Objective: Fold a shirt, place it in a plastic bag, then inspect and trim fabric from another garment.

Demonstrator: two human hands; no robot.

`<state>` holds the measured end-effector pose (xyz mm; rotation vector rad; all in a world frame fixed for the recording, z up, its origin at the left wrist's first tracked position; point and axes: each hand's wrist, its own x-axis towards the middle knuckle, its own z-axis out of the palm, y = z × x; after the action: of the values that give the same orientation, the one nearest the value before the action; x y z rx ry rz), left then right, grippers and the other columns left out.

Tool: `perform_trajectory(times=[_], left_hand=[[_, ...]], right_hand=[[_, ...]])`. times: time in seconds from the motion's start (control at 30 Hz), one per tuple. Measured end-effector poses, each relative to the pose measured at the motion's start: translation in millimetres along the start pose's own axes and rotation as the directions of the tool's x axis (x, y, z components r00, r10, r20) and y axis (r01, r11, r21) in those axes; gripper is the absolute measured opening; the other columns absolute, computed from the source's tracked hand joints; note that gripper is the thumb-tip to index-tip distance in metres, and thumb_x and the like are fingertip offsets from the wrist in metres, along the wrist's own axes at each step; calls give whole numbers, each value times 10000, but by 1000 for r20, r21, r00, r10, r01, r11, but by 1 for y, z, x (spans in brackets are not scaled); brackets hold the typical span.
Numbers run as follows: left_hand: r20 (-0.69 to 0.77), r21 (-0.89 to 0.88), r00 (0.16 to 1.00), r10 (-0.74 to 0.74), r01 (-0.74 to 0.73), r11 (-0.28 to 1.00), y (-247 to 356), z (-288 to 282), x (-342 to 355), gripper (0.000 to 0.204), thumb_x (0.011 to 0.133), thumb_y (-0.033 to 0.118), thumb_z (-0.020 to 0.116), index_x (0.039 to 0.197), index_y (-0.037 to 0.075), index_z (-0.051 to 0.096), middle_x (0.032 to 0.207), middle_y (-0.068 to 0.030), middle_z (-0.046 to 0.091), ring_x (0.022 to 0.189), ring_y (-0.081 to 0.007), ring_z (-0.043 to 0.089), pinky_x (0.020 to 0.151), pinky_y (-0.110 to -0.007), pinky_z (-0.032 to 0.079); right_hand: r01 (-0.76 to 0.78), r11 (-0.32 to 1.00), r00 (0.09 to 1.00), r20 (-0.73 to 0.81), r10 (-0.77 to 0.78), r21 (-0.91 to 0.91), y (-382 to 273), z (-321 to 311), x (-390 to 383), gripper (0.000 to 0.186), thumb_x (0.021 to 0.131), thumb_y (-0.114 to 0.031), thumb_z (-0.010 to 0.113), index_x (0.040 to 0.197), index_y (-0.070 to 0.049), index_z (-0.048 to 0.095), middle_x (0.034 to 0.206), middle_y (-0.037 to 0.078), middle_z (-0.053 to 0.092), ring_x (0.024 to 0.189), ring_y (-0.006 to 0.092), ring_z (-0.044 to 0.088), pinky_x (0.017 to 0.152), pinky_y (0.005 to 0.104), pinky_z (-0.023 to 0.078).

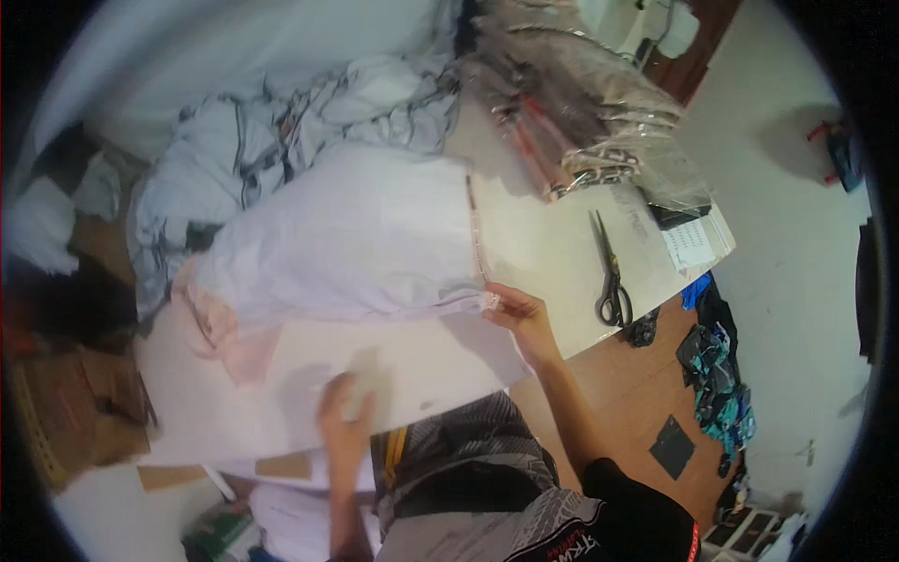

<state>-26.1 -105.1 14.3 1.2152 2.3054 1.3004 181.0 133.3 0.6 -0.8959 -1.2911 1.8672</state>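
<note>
pinching the near right corner of a white cloth (356,234), the right hand (520,314) has its thumb and fingers together on the edge, with a small white lacy bit (490,301) at the tips. the white cloth lies spread out on a white table (562,253), and a thin dark patterned trim (475,220) runs down its right side. at its left end is a bunched peach cloth (220,328).

the left hand (346,412) is blurry. it is near the table's front edge, with its thumb and fingers apart. i can't tell if it touches the table.

behind the white cloth sits a big rumpled pile (243,150) of white fabric with dark edges. black scissors (611,281) lie to the right, points away from the person. past them are stacked clothes in clear plastic (581,103), next to a printed sheet (690,245). a cardboard box (80,412) is by the table's left end.
</note>
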Motion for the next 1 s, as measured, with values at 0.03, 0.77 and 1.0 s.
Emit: perform_trajectory(times=[0.03, 0.77, 1.0], left_hand=[[9, -120, 1000, -2, 3, 993, 22, 23, -5, 332, 753, 50, 727, 1067, 6, 626, 1040, -149, 640, 950, -274, 628, 780, -346, 514], [304, -823, 919, -251, 386, 416, 20, 90, -6, 143, 921, 87, 598, 981, -36, 638, 910, -36, 610, 824, -96, 550, 710, -234, 440], [263, -815, 934, -243, 350, 461, 22, 94, -6, 100, 914, 26, 587, 967, -42, 637, 923, -49, 611, 831, -96, 553, 739, -230, 443]], right_hand=[[-39, 999, 999, 16, 39, -14, 10, 4, -6, 435, 778, 77, 680, 1201, 3, 606, 904, 53, 682, 806, 93, 622, 764, 224, 504], [-12, 995, 986, 165, -5, 98, 41, 66, -65, 407, 822, 99, 640, 1218, 33, 575, 1042, 128, 672, 944, 144, 644, 849, 246, 509], [61, 998, 998, 8, -61, -8, 46, 72, -68, 321, 807, 54, 689, 1122, 20, 633, 918, 54, 673, 799, 74, 602, 722, 204, 478]])
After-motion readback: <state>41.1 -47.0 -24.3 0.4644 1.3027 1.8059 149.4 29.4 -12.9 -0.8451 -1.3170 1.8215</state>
